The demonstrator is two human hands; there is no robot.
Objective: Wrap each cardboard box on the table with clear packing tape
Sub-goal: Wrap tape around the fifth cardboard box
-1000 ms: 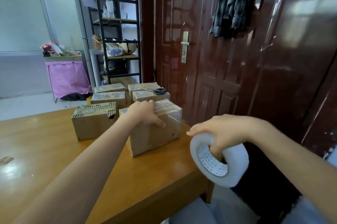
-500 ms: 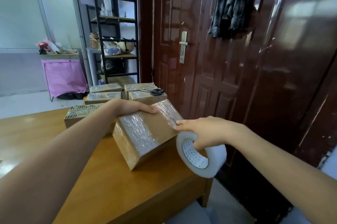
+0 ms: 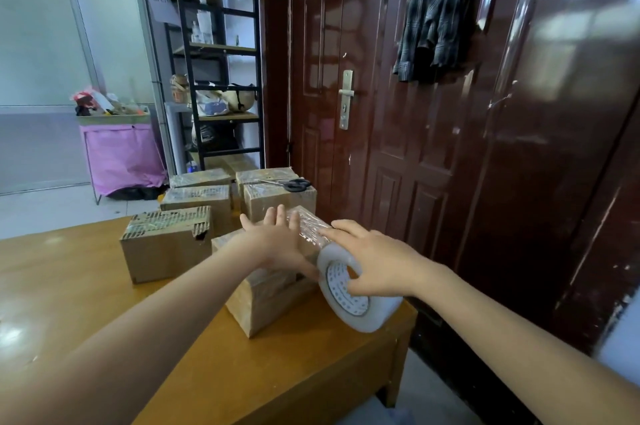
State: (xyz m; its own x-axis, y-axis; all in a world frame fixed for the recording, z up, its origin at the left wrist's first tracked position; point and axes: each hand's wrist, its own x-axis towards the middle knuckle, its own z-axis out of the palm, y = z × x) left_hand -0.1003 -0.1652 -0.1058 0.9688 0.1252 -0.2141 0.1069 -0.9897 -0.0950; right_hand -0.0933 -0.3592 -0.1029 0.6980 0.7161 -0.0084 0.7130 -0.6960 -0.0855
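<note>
A cardboard box, partly covered in clear tape, lies tilted near the right end of the wooden table. My left hand presses flat on its top with straight fingers. My right hand grips a large roll of clear packing tape against the box's right side, fingers over the rim and thumb in the core. A bare cardboard box with a torn corrugated top stands to the left. Several taped boxes are stacked behind.
Black scissors lie on the rear right box. A dark red door stands just beyond the table's right edge. A black shelf rack and a pink bin are further back on the left.
The box has been rolled away from me. My left hand went from gripping its far edge to pressing flat on top. My right hand brought the tape roll up against the box.
</note>
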